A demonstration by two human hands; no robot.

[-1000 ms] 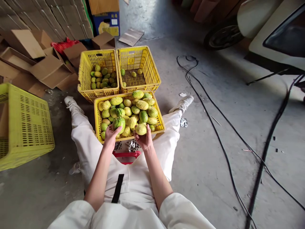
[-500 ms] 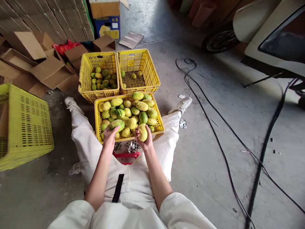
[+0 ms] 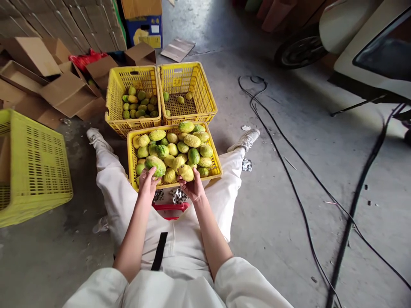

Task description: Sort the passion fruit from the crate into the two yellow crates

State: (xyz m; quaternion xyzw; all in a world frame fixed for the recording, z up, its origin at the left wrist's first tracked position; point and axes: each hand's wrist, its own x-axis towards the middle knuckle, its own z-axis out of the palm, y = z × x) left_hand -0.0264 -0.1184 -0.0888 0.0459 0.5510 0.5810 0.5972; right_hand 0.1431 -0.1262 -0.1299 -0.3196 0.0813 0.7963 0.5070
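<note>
We sat on the grey concrete floor [image 3: 282, 179] with our legs spread around a full yellow plastic crate of green-yellow oval fruit [image 3: 215, 164]. Our left hand [image 3: 147, 183] was curled around a large green, yellow-blotched fruit [image 3: 155, 164] at the near edge of the pile, fingers wrapped over its near side and thumb up against it, the hand closed on it rather than spread. Our right hand [image 3: 192, 187] cupped a smaller pale yellow oval fruit [image 3: 186, 172] from below, fingers bent around it, just above the crate's near rim. The two held fruits sat close together, with another yellow fruit between them in the pile. Both forearms were bare, white sleeves pushed back near the elbows.

Beyond the full crate stood two more yellow crates side by side, touching it: the left one [image 3: 113, 102] held a layer of small green fruit, the right one [image 3: 205, 96] only a few pieces on its perforated bottom. A further yellow crate [image 3: 35, 171] lay on its side well to our left, near flattened and open brown cardboard boxes [image 3: 64, 92]. Black cables [image 3: 289, 171] trailed across the floor to our right.
</note>
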